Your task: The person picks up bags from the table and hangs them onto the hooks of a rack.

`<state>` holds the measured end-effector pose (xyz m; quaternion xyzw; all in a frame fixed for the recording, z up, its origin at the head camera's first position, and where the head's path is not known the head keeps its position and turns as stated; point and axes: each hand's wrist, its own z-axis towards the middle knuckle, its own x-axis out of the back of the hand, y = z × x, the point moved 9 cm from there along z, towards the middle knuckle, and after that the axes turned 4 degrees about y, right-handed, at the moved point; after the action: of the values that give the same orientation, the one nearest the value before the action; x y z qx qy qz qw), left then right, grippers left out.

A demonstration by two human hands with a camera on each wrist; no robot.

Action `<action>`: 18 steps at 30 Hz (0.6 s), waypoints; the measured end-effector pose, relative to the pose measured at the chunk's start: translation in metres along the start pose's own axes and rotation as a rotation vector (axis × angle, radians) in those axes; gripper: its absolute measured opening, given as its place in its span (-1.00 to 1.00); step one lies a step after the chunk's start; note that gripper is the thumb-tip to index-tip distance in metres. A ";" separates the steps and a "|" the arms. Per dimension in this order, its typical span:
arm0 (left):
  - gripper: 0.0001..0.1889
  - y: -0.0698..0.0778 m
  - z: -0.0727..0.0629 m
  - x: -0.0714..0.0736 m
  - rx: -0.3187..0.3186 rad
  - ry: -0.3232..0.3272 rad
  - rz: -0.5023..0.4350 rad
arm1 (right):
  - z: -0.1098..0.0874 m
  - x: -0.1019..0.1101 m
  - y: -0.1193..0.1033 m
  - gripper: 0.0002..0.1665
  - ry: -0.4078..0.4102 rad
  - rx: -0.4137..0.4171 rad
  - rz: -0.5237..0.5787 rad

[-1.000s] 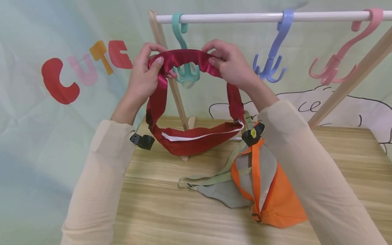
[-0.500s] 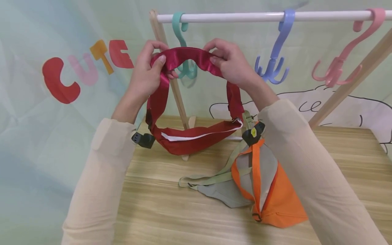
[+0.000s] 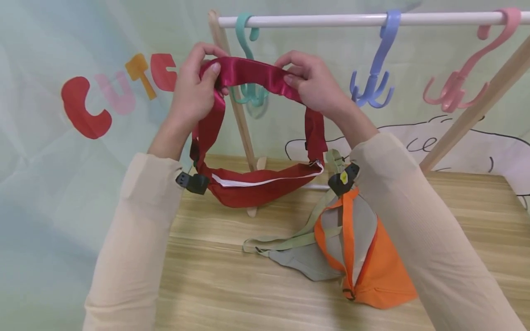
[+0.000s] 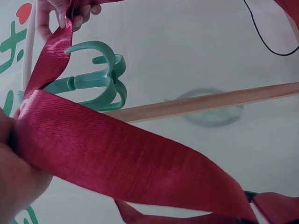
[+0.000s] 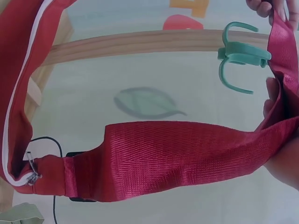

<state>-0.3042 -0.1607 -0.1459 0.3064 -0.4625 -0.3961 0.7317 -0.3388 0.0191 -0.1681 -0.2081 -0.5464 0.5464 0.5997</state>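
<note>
A red waist bag (image 3: 265,186) with a white zipper hangs in the air by its wide, shiny strap (image 3: 252,72). My left hand (image 3: 194,89) pinches the strap at its left, thumb in front. On the other side my right hand (image 3: 316,85) pinches it between thumb and fingers. Behind the strap's middle is a green four-pronged hook (image 3: 250,94), partly covered by the strap. In the left wrist view the green hook (image 4: 100,77) shows beside the strap (image 4: 126,149). The right wrist view shows the strap (image 5: 187,154) running down to the zipper end of the bag (image 5: 14,88).
A white rail (image 3: 314,20) on wooden legs carries the green hook, a blue hook (image 3: 368,87) and a pink hook (image 3: 455,89). On the wooden table (image 3: 215,285) lie a grey bag (image 3: 306,264) and an orange bag (image 3: 387,276), below my right forearm.
My left hand has risen slightly, lifting the left part of the strap. The red bag has shifted a little left and up, while both hands keep their grip.
</note>
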 end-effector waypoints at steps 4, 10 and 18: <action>-0.70 0.001 0.004 0.002 0.014 0.013 0.042 | 0.002 0.003 0.002 -0.66 0.039 -0.015 -0.036; -0.71 0.001 0.009 0.004 0.003 0.039 0.067 | 0.004 0.005 0.003 -0.65 0.093 -0.029 -0.061; -0.70 -0.007 0.012 0.004 -0.014 0.093 0.082 | 0.003 0.007 0.006 -0.68 0.119 -0.037 -0.061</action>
<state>-0.3157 -0.1687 -0.1451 0.3003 -0.4374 -0.3542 0.7701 -0.3455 0.0258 -0.1691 -0.2345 -0.5257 0.5045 0.6435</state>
